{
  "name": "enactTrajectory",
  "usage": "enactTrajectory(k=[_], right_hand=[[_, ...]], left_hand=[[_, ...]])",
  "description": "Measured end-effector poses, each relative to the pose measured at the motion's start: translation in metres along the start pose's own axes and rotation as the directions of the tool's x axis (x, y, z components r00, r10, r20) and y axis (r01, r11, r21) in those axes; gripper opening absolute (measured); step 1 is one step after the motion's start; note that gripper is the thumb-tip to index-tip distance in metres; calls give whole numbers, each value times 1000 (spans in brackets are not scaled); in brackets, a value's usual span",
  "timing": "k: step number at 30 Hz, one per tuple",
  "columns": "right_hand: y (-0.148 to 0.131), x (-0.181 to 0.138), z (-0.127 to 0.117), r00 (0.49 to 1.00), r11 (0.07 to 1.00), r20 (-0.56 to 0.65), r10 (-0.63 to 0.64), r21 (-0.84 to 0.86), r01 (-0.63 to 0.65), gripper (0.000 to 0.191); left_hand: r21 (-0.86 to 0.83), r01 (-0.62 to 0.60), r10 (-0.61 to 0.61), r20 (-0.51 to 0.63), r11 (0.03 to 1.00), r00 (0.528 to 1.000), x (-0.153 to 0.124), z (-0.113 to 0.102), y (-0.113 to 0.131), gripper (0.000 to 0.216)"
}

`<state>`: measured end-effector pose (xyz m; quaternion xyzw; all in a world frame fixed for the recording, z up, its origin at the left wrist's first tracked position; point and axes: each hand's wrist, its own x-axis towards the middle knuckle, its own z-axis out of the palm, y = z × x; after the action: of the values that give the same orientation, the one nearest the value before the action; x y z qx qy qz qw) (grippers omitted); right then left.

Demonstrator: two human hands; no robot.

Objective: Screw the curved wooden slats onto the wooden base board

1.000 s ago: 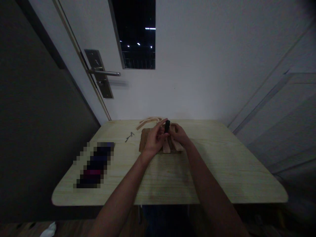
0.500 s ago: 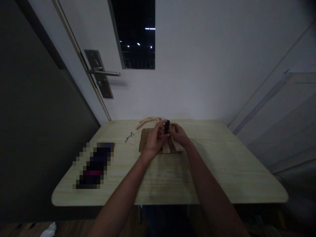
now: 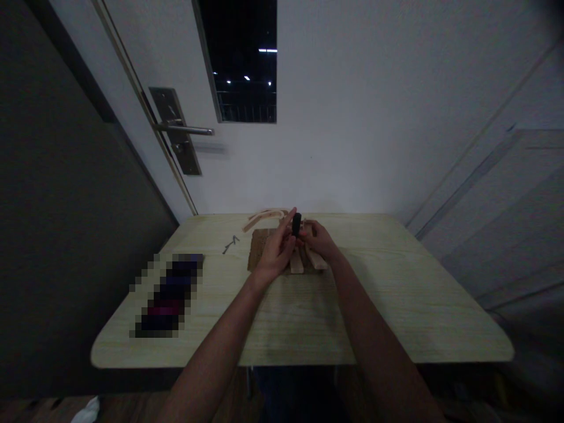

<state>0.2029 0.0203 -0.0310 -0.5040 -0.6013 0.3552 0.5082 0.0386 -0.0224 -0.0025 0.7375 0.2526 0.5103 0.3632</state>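
Note:
A short black handle (image 3: pixel 296 224) stands upright between the thumb and fingers of my left hand (image 3: pixel 277 249). Its lower end is hidden, so I cannot tell the kind of tool. The fingers of that hand are fairly straight along the handle's left side. My right hand (image 3: pixel 321 239) is closed at the top of a pale wooden strip (image 3: pixel 316 259), close to the handle's right side. Another pale strip (image 3: pixel 296 262) lies just left of it. Both strips rest over a rough brown board (image 3: pixel 258 249), partly covered by my hands.
Curved pale strips (image 3: pixel 259 217) lie behind the board. Several small dark screw-like pieces (image 3: pixel 230 244) are on the table (image 3: pixel 396 317) to the left. A blurred-out dark object (image 3: pixel 170 294) lies at front left. A white door (image 3: pixel 343 147) with a lever handle (image 3: pixel 189 129) rises behind.
The fingers of my left hand have straightened and point up beside the black handle, where they were curled at its top before. My right hand has stayed nearly still.

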Motion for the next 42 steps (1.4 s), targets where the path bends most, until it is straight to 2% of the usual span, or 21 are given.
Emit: enactTrajectory(k=[4, 8, 11, 15, 19, 26, 30, 33, 37, 42], right_hand=[[0, 1, 0, 1000, 1000, 12, -17, 9, 17, 39], [1, 2, -1, 999, 999, -8, -39, -28, 39, 37], [0, 1, -1, 999, 997, -25, -48, -54, 47, 35], [-1, -1, -1, 999, 997, -35, -38, -64, 36, 33], [0, -2, 0, 1000, 1000, -15, -7, -4, 7, 38], [2, 2, -2, 999, 999, -6, -38, -16, 38, 40], [3, 3, -1, 999, 999, -40, -12, -45, 11, 39], [2, 2, 0, 998, 997, -62, 4, -72, -8, 41], [0, 1, 0, 999, 999, -44, 3, -49, -5, 42], [-1, 0, 0, 1000, 1000, -17, 18, -22, -18, 43]], left_hand=[[74, 30, -26, -52, 997, 998, 2, 3, 1, 59], [158, 15, 10, -155, 987, 988, 4, 5, -3, 53], [207, 5, 33, -183, 978, 983, 4, 5, -4, 52], [211, -13, 48, -163, 977, 985, 3, 2, -1, 55], [213, -22, 56, -157, 977, 986, 1, 0, 0, 60], [158, -27, 44, -106, 987, 993, 1, 3, -3, 51], [116, 62, -40, -185, 991, 982, 4, 5, -1, 58], [142, 95, -58, -246, 985, 967, 6, 3, 4, 54], [147, 80, -51, -190, 986, 980, 4, 0, 7, 55], [22, 18, -16, -115, 1000, 993, 2, 2, -1, 58]])
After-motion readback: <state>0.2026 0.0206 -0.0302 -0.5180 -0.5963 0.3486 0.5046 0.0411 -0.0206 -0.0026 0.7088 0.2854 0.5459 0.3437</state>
